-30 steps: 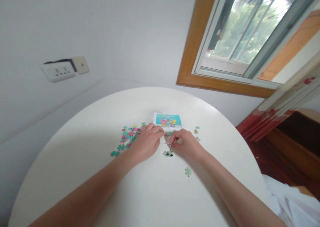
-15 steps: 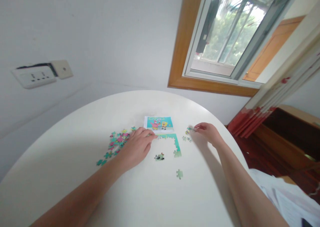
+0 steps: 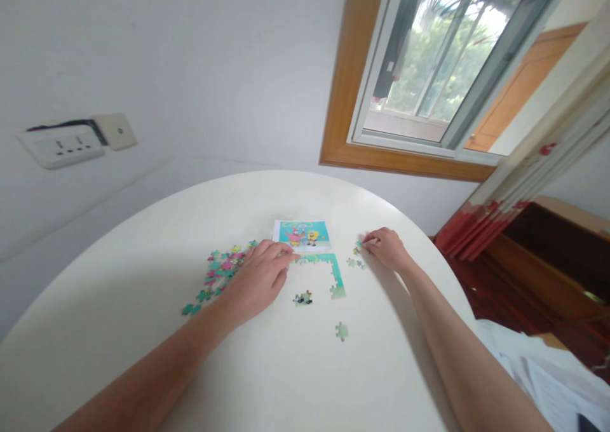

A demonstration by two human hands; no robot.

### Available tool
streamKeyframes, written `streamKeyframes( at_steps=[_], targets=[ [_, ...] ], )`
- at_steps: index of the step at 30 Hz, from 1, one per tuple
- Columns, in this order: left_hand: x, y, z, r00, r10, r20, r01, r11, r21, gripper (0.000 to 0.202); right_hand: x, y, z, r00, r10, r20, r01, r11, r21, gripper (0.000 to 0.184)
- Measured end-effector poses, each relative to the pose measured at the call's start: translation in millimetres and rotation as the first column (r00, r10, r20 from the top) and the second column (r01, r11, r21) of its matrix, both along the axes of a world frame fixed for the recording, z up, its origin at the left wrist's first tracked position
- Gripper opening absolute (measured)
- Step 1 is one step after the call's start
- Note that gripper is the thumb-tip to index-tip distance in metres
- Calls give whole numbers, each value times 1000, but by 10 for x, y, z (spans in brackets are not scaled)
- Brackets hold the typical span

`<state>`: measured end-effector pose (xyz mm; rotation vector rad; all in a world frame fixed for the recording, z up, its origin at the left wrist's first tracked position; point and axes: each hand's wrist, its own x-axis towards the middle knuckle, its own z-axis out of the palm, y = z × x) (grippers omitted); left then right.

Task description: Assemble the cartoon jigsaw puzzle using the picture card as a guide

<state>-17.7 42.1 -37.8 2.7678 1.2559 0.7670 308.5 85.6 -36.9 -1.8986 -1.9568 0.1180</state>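
Note:
My left hand (image 3: pixel 260 278) lies palm down with its fingers loosely stretched, the fingertips at the left end of a joined puzzle border (image 3: pixel 337 276). Beside and partly beneath it spreads a loose pile of pink, green and yellow puzzle pieces (image 3: pixel 223 268). My right hand (image 3: pixel 389 249) is at the right, thumb and fingers pinched on a puzzle piece (image 3: pixel 361 244) at a small group of pieces; the fingers partly hide it. Pale green pieces (image 3: pixel 352 262) lie just below those fingertips. A picture card (image 3: pixel 305 234) with cartoon figures sits above the border.
A small joined cluster (image 3: pixel 303 298) lies below the border, and a single pale green piece (image 3: pixel 342 331) is nearer me. The round white table (image 3: pixel 286 381) meets the wall and a wood-framed window (image 3: pixel 405 159). Papers (image 3: pixel 548 375) are at the lower right.
My right hand has shifted slightly left and its fingers have come closer over the small group of pieces. My left hand has stayed nearly in place.

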Motion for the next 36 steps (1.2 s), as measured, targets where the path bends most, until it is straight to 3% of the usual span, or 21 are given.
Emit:
streamKeyframes(
  at_steps=[6, 12, 17, 20, 22, 28, 36],
  targets=[
    [9, -17, 14, 1000, 9, 1, -9, 1000, -15, 34, -80, -14, 20, 994, 35, -99, -34, 999, 9, 12],
    [22, -42, 49, 1000, 22, 6, -21, 1000, -19, 33, -217, -81, 140, 926, 135, -353, -107, 989, 99, 15],
    [32, -63, 55, 999, 36, -7, -36, 999, -26, 31, -606, -246, 269, 840, 273, -469, -300, 954, 18, 21],
    [36, -67, 49, 999, 43, -9, -43, 999, -25, 32, -906, -352, 259, 808, 371, -458, -455, 887, -84, 17],
    [34, -70, 48, 999, 45, -4, -45, 999, -25, 31, -1048, -392, 225, 823, 399, -404, -479, 870, -116, 18],
    [20, -89, 55, 1000, 27, -9, -27, 999, -38, 34, -1052, -438, 212, 888, 433, -154, -432, 901, 41, 20],
    [21, -92, 32, 999, 26, -33, -28, 998, -52, 36, -1057, -553, 184, 911, 412, 24, -410, 910, -59, 22]
  ],
)
